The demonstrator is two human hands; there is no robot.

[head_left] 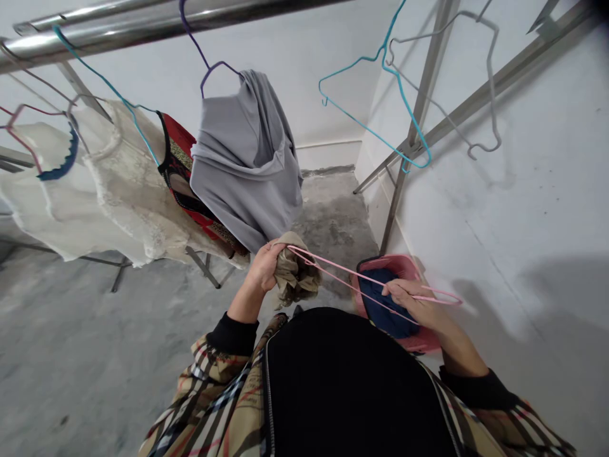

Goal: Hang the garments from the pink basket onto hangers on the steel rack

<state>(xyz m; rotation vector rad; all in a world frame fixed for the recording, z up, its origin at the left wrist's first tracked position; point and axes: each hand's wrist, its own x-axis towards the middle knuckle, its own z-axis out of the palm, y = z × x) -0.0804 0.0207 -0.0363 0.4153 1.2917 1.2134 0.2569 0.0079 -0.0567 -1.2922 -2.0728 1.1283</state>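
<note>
A plaid jacket [214, 400] is worn, its sleeves patterned in beige crossed by black, white and red lines, with a small dark check showing in places. A ribbed black cuff [233, 334] finishes the left sleeve, and a matching cuff [476, 388] finishes the right. Both the left hand [261, 268] and the right hand [413, 303] are left bare. Down the front, a black panel [352, 387] is edged by a pale zip [269, 393]; from this steep overhead view, it cannot be told whether the panel belongs to the jacket or to a separate garment.
</note>
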